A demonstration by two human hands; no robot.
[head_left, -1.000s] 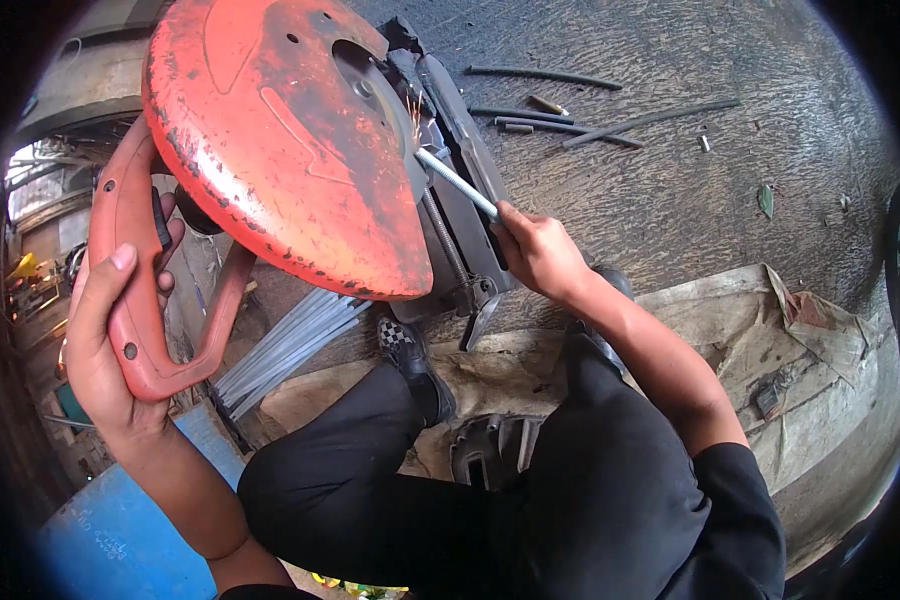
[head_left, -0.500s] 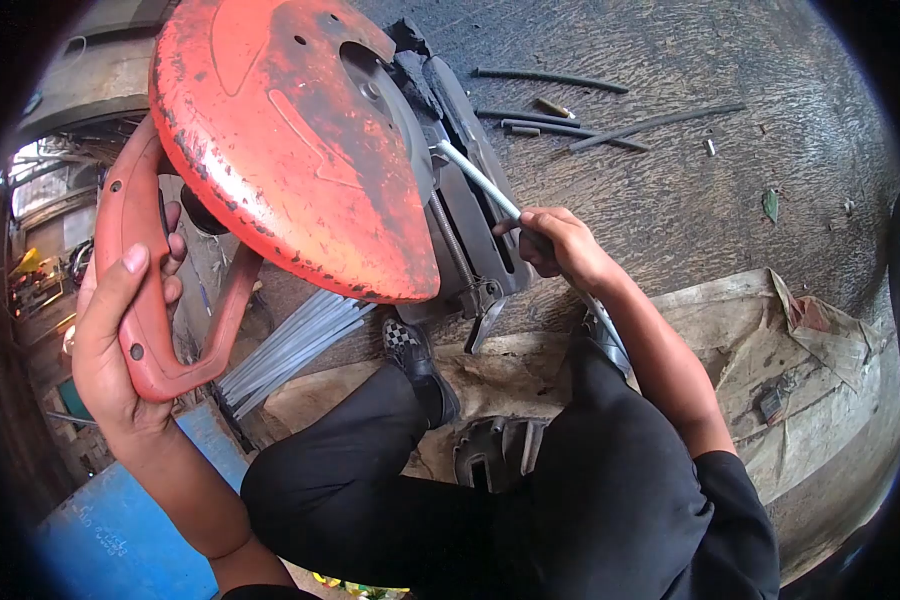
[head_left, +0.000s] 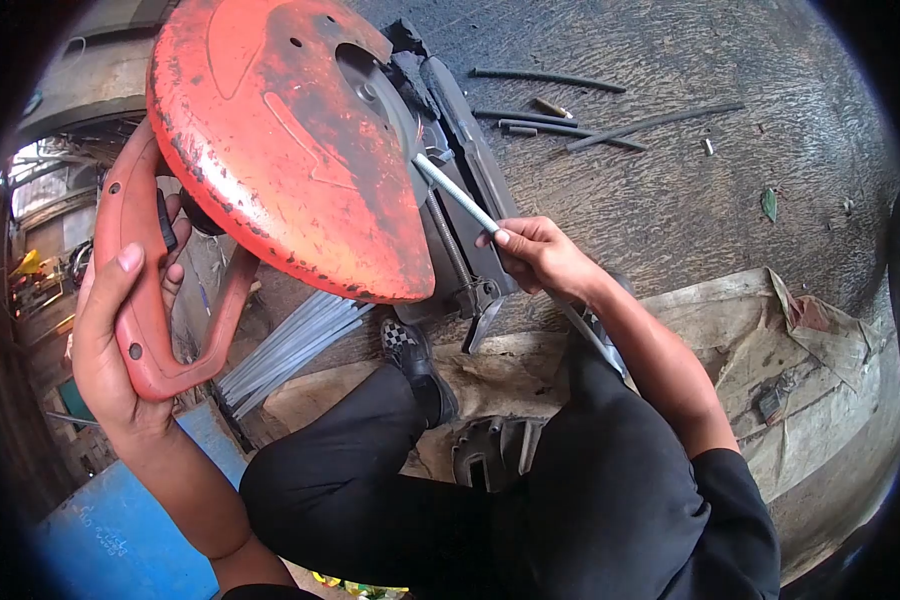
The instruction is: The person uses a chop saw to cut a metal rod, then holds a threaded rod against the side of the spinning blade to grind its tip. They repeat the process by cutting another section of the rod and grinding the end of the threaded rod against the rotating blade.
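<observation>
My left hand (head_left: 120, 330) is wrapped round the orange saw handle (head_left: 140, 270), its thumb on the near side and fingers behind. The worn orange blade guard (head_left: 280, 150) hangs over a grey disc and the dark machine base (head_left: 470, 220). My right hand (head_left: 540, 255) is closed on a grey metal rod (head_left: 460, 195). The rod's upper end lies at the disc's edge, and its lower part runs back under my forearm to my knee. Below the guard, a threaded screw (head_left: 445, 235) runs along the base.
A bundle of grey rods (head_left: 295, 345) lies under the guard. Several dark rods (head_left: 610, 135) are scattered on the floor at the upper right. A dirty cloth (head_left: 750, 330) lies at right, a blue panel (head_left: 130, 510) at lower left. My shoe (head_left: 415, 365) is near the base.
My right hand has shifted slightly left and turned, with the rod in it. The rod's upper end has moved left and down. The guard has shifted slightly left.
</observation>
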